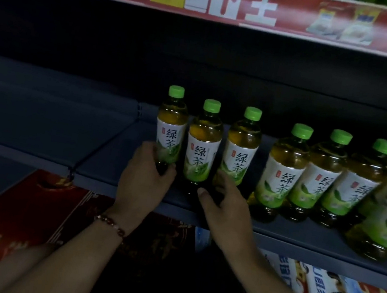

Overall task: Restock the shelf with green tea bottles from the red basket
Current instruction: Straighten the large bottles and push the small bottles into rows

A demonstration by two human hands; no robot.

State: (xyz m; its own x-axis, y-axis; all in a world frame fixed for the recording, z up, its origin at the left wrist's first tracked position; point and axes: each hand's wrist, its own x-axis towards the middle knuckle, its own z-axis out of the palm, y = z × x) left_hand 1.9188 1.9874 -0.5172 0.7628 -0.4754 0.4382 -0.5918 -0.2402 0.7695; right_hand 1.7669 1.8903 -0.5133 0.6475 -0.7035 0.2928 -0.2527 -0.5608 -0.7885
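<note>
Left hand (144, 176) grips end bottle (170, 128); two bottles (203, 145) crowd beside.

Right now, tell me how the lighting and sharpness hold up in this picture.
Head view: dim overall, the shelf back nearly black; bottle labels at centre read sharply; the red sign above is soft and pixelated; bottles toward the right edge lean and smear from wide-angle distortion; no strong glare.
</note>
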